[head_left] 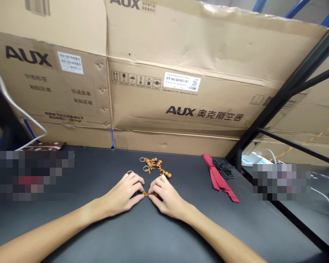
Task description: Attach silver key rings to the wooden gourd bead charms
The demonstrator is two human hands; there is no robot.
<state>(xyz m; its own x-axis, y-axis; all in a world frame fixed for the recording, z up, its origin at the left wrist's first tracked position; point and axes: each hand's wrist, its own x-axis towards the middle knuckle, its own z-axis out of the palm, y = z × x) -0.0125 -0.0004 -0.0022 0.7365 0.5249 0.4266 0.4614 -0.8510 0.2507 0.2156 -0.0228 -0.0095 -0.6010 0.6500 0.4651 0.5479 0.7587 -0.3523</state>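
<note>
Black tabletop (148,233) lies beneath the orange cord (146,194), which left hand (124,193) and right hand (166,195) pinch between them; presumably light and limp, it is best gripped close to each end.

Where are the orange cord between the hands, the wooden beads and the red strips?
Orange cord (146,194): head view, exposed middle stretch.
Wooden beads (159,162): head view, a central bead.
Red strips (214,174): head view, midway along.
</note>
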